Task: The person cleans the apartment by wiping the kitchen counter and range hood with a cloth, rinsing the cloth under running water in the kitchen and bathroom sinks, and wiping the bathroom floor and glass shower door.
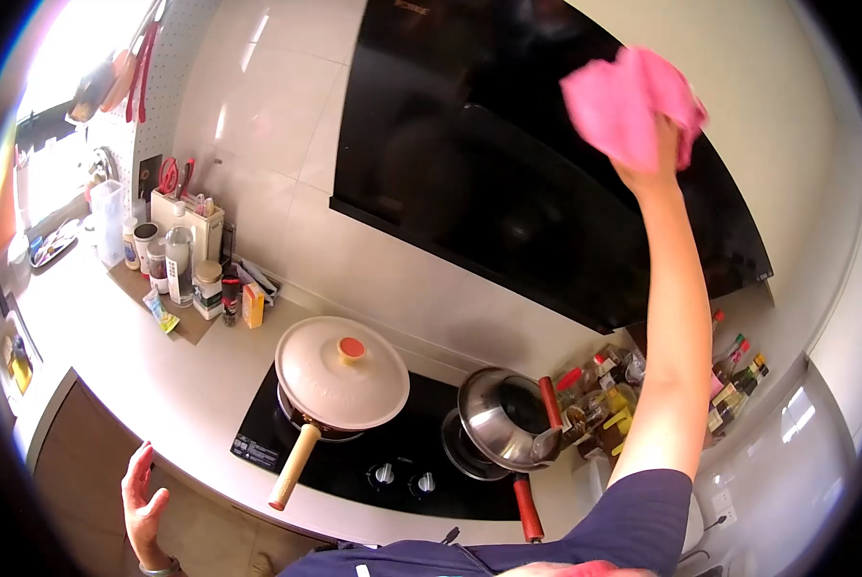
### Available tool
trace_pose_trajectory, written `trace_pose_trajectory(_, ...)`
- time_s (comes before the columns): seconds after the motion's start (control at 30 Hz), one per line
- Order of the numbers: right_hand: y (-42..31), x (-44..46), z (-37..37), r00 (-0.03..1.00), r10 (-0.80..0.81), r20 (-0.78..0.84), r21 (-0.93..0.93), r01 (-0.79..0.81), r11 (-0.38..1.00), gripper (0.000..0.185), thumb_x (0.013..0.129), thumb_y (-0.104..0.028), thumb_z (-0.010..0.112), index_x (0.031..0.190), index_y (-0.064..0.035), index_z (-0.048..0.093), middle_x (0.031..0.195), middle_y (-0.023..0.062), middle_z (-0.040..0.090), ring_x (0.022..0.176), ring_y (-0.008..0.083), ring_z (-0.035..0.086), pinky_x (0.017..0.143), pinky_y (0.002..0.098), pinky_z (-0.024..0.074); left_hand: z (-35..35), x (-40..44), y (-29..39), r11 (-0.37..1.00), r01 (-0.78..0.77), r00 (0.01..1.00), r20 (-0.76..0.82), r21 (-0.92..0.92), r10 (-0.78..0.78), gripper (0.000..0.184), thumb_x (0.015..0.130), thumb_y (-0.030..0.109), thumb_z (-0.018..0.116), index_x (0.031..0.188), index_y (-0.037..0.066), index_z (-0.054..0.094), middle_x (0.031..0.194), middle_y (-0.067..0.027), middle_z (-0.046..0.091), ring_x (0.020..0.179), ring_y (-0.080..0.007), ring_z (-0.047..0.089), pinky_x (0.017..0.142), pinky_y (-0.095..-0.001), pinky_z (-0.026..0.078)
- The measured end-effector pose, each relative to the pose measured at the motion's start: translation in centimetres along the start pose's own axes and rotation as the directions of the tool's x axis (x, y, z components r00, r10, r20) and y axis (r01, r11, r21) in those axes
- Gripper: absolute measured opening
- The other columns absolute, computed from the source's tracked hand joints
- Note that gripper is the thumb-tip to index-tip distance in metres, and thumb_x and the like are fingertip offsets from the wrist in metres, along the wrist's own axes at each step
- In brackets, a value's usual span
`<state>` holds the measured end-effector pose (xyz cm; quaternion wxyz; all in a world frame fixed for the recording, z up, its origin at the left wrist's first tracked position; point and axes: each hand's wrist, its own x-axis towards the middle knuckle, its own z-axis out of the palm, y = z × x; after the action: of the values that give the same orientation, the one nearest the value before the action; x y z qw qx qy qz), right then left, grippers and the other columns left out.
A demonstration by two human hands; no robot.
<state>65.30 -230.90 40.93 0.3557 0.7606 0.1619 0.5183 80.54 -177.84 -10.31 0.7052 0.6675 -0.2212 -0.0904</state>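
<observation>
A pink cloth is bunched in my right hand, raised high at the upper right. The cloth lies against the glossy black panel of the range hood, near its right edge; the folds hide most of my fingers. Down at the lower left, my left hand hangs in the air beside the counter edge, fingers apart and holding nothing.
On the black cooktop stand a lidded cream pan and a steel wok, handles pointing toward me. Bottles crowd the right corner. Jars and a knife block stand at the left.
</observation>
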Motion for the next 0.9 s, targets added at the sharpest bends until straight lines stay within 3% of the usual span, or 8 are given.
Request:
trace_pose_trajectory(0.03, 0.2, 1.3, 2.3, 0.974, -0.083, 0.209, -0.500, 0.179, 0.847, 0.051, 0.086, -0.025, 0.058, 0.135, -0.0199, 0.045, 0.117, 0.0099, 0.058, 0.105, 0.0252, 0.057, 0.096, 0.0527, 0.0351, -0.3, -0.2, 0.0, 1.000, 0.017, 1.000, -0.018, 0.008, -0.017, 0.078, 0.068, 0.028, 0.075, 0.134, 0.002, 0.043, 0.142, -0.0125, 0.039, 0.133, -0.0248, 0.035, 0.109, -0.0383, 0.023)
trace_pose_trajectory(0.2, -8.9, 14.1, 13.0, 0.915, -0.402, 0.033, -0.446, 0.374, 0.813, 0.048, 0.084, -0.024, 0.055, 0.131, -0.0178, 0.048, 0.123, 0.0078, 0.053, 0.117, 0.0289, 0.045, 0.101, 0.0562, 0.0246, -4.0, -1.2, -1.9, 0.999, 0.041, 0.996, -0.079, -0.012, -0.042, 0.080, 0.067, 0.033, 0.074, 0.134, 0.002, 0.043, 0.142, -0.0127, 0.038, 0.133, -0.0247, 0.033, 0.109, -0.0380, 0.022)
trace_pose_trajectory(0.37, -16.0, 17.2, 20.9, 0.968, 0.006, -0.249, -0.251, -0.070, 0.965, 0.039, 0.085, -0.025, 0.050, 0.117, -0.0040, 0.055, 0.121, 0.0175, 0.050, 0.116, 0.0358, 0.044, 0.101, 0.0577, 0.0258, -7.8, -3.4, -3.7, 0.998, 0.051, 0.987, -0.152, -0.026, -0.054, 0.080, 0.070, 0.037, 0.074, 0.134, 0.001, 0.042, 0.143, -0.0134, 0.036, 0.134, -0.0254, 0.031, 0.110, -0.0393, 0.020)
trace_pose_trajectory(0.5, -21.7, 13.1, 26.1, 0.811, 0.404, -0.423, -0.278, -0.540, 0.794, 0.040, 0.082, -0.021, 0.054, 0.120, -0.0069, 0.053, 0.114, 0.0151, 0.056, 0.108, 0.0364, 0.049, 0.092, 0.0572, 0.0312, -10.2, -5.5, -4.3, 0.998, 0.064, 0.977, -0.206, -0.011, -0.065, 0.081, 0.071, 0.039, 0.074, 0.134, 0.000, 0.042, 0.143, -0.0133, 0.036, 0.134, -0.0258, 0.031, 0.110, -0.0396, 0.020)
trace_pose_trajectory(0.57, -22.9, 9.1, 29.0, 0.774, 0.631, -0.052, -0.079, -0.633, 0.770, 0.044, 0.085, -0.024, 0.056, 0.124, -0.0057, 0.047, 0.113, 0.0219, 0.054, 0.102, 0.0433, 0.050, 0.090, 0.0585, 0.0342, -11.2, -6.2, -4.0, 0.997, 0.077, 0.970, -0.230, -0.008, -0.077, 0.081, 0.071, 0.039, 0.074, 0.134, 0.000, 0.042, 0.143, -0.0132, 0.036, 0.134, -0.0259, 0.031, 0.110, -0.0395, 0.020)
trace_pose_trajectory(0.63, -23.9, 3.6, 33.7, 0.832, 0.497, -0.247, 0.054, -0.500, 0.864, 0.036, 0.089, -0.015, 0.051, 0.122, -0.0011, 0.046, 0.121, 0.0212, 0.052, 0.112, 0.0415, 0.047, 0.094, 0.0487, 0.0370, -12.0, -6.9, -3.8, 0.995, 0.098, 0.963, -0.251, -0.005, -0.096, 0.082, 0.071, 0.040, 0.074, 0.134, 0.000, 0.042, 0.143, -0.0130, 0.036, 0.134, -0.0259, 0.031, 0.110, -0.0393, 0.020)
trace_pose_trajectory(0.73, -26.9, -6.7, 39.9, 0.626, 0.778, 0.048, 0.223, -0.766, 0.602, 0.046, 0.093, -0.025, 0.045, 0.134, -0.0049, 0.041, 0.141, 0.0186, 0.037, 0.134, 0.0359, 0.028, 0.110, 0.0419, 0.0228, -12.9, -7.9, -3.6, 0.993, 0.116, 0.947, -0.299, -0.019, -0.116, 0.083, 0.070, 0.042, 0.075, 0.134, 0.000, 0.042, 0.143, -0.0126, 0.037, 0.134, -0.0257, 0.031, 0.110, -0.0393, 0.021)
trace_pose_trajectory(0.9, -26.4, -12.2, 40.2, 0.908, 0.411, -0.079, -0.099, -0.417, 0.903, 0.028, 0.085, -0.022, 0.054, 0.107, -0.0075, 0.061, 0.113, 0.0173, 0.058, 0.111, 0.0325, 0.052, 0.090, 0.0436, 0.0412, -15.7, -9.4, -4.2, 0.988, 0.156, 0.941, -0.307, 0.012, -0.145, 0.083, 0.071, 0.043, 0.074, 0.134, 0.000, 0.042, 0.142, -0.0119, 0.038, 0.134, -0.0251, 0.032, 0.110, -0.0393, 0.022)
